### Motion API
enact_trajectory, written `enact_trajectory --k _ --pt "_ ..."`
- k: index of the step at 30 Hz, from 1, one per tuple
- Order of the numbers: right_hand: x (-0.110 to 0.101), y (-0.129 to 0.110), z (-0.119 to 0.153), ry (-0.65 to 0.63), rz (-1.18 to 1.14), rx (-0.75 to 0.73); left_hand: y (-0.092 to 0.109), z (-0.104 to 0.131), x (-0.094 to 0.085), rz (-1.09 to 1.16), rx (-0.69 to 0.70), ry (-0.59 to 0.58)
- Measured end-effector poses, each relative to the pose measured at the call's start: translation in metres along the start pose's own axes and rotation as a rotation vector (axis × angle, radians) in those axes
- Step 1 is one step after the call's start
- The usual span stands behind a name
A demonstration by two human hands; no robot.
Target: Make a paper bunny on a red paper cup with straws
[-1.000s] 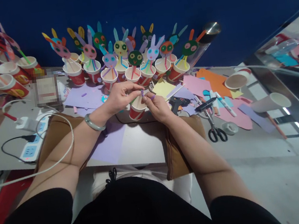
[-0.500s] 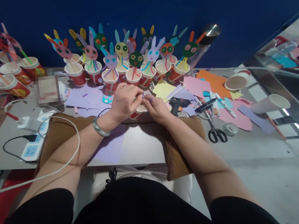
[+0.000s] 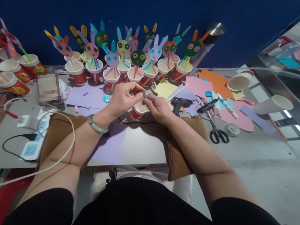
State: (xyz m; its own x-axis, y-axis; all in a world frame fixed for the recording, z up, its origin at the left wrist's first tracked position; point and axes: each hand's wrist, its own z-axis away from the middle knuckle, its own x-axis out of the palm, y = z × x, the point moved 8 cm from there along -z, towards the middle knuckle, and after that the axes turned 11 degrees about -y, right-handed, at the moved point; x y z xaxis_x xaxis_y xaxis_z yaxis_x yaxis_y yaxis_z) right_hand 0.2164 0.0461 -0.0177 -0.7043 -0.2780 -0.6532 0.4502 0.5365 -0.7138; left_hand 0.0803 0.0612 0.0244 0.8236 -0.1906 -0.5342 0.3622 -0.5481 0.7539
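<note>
On my feed, eared paper figures (image 3: 138, 57) at twelve o'clock look finished. Nearer, the left hand (image 3: 126, 98) and right hand (image 3: 161, 108) meet; just below, toward seven o'clock, a red paper cup (image 3: 138, 114) shows no face, so I judge it incomplete. Both hands pinch a small purple strip (image 3: 144, 94) near dial centre.

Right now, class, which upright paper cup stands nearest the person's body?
The red-and-white cup partly hidden by the left hand, beside the right hand: it stands alone, in front of the rabbit-topped cups.
</note>
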Motion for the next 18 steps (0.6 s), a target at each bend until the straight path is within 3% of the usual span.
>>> enact_trajectory --k 5,9,18 --pt "0.001 -0.002 0.002 0.014 0.032 -0.009 0.005 0.004 0.002 -0.102 0.021 0.094" --pt "0.000 0.001 0.001 0.032 0.046 0.005 0.006 0.003 0.003 -0.160 0.009 0.067" --pt "0.002 -0.004 0.000 -0.035 -0.059 -0.058 -0.013 -0.005 0.004 0.279 -0.161 -0.113"
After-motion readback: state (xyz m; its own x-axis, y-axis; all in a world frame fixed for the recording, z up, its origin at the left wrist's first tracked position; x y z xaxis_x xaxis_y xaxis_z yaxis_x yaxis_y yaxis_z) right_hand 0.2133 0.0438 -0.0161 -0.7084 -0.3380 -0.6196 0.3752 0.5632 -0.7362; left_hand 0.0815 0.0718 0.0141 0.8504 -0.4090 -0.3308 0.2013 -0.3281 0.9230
